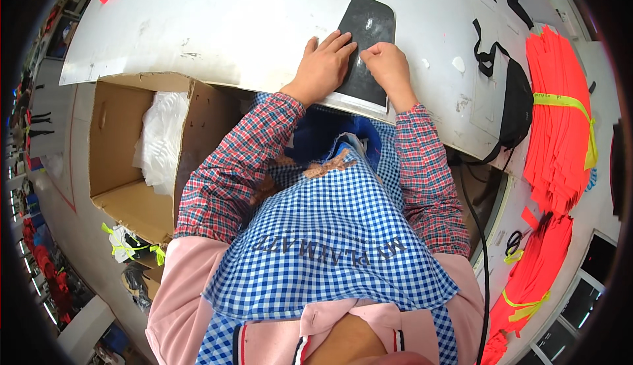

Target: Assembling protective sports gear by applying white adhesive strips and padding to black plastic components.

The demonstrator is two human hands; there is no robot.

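Observation:
A flat dark panel (370,17) with rounded far corners lies on the white table (231,22), its short end close to the front edge. It has a few small pale or shiny spots. My left hand (323,65) lies flat with fingers stretched, fingertips over the panel's left side. My right hand (389,68) is closed in a pinch above the panel's middle. Whatever is between its thumb and fingers, if anything, is too small or hidden to make out. Both forearms wear checked sleeves.
To the left, an open cardboard box (119,160) holds clear plastic bags (163,141). A black strapped item (513,101) lies at the table's right. Beyond it are bundled bright orange-red fabric pieces (557,81). Scissors (513,241) and a black cable (486,266) are nearer me.

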